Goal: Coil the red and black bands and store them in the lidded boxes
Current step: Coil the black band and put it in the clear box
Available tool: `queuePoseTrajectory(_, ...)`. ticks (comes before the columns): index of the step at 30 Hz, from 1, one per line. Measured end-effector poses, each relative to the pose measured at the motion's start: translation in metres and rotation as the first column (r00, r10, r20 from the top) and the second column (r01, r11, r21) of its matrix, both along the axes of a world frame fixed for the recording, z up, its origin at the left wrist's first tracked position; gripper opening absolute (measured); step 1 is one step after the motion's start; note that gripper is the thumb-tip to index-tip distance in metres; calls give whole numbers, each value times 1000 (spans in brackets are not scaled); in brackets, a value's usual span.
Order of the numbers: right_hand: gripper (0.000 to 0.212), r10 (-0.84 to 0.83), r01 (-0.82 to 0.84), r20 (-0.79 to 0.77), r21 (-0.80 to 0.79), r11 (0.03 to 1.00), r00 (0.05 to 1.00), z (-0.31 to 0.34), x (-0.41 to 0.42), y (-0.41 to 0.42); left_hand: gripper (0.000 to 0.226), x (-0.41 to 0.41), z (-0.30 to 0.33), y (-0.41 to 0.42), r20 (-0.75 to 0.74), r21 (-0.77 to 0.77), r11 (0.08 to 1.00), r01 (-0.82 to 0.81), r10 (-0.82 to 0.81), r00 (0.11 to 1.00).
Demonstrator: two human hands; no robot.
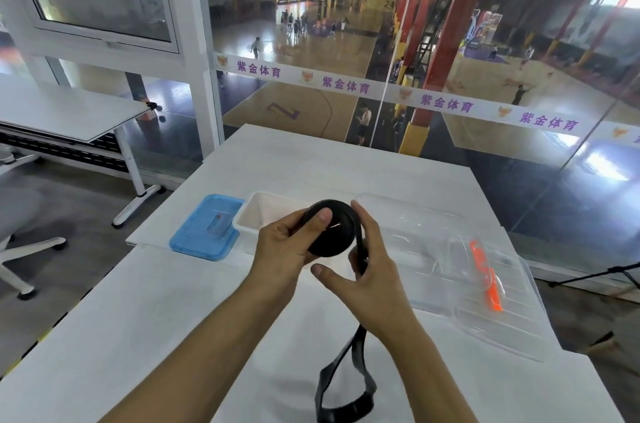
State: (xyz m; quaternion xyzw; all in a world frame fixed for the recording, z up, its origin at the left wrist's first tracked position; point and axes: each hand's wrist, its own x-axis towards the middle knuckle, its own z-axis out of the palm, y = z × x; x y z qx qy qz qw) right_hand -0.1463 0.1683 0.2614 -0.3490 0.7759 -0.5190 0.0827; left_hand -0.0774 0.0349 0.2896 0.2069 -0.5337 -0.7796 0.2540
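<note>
A black band, mostly rolled into a flat coil, is held above the white table. My left hand grips the coil, thumb pressed on its face. My right hand pinches the loose strand beside the coil, index finger along the coil's far edge. The free end of the band hangs down and loops on the table near me. Behind the coil stands an open white box, with a blue lid lying to its left. An orange-red band lies in a clear plastic box on the right.
A clear lid or tray lies behind my right hand. The white table ends at a glass wall overlooking a sports hall. A second white table and an office chair stand to the left.
</note>
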Motion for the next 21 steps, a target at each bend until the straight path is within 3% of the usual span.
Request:
queuePoseTrajectory(3, 91, -81, 79, -19, -76, 994, 997, -5, 7, -8, 22, -2, 0, 8, -2, 13, 998, -55, 55, 998)
queuePoseTrajectory(6, 91, -135, 132, -52, -45, 990, 989, -5, 10, -14, 25, -6, -5, 16, 28, 42, 994, -102, 101, 994)
queuePoseTrajectory(10, 81, -174, 175, -80, -5, 985, 981, 2, 9, -16, 32, -8, -11, 20, 119, -38, 995, -88, 92, 989)
queuePoseTrajectory(13, 79, -61, 65, -77, 56, 996, 995, 12, -5, -5, 40, -3, -9, 1, 174, 5, 996, 86, -86, 981)
queuePoseTrajectory(16, 86, 135, -124, -69, 151, 981, 988, 26, -22, 8, 49, 5, 7, -18, 171, 30, 941, 338, -338, 925)
queuePoseTrajectory(19, 94, 267, -233, -106, 260, 937, 958, 39, -32, 12, 41, 4, 27, -32, 267, -142, 855, 500, -453, 851)
queuePoseTrajectory(21, 97, 274, -231, -121, 282, 931, 954, 45, -35, 10, 41, -1, 33, -35, 309, -229, 822, 521, -446, 840)
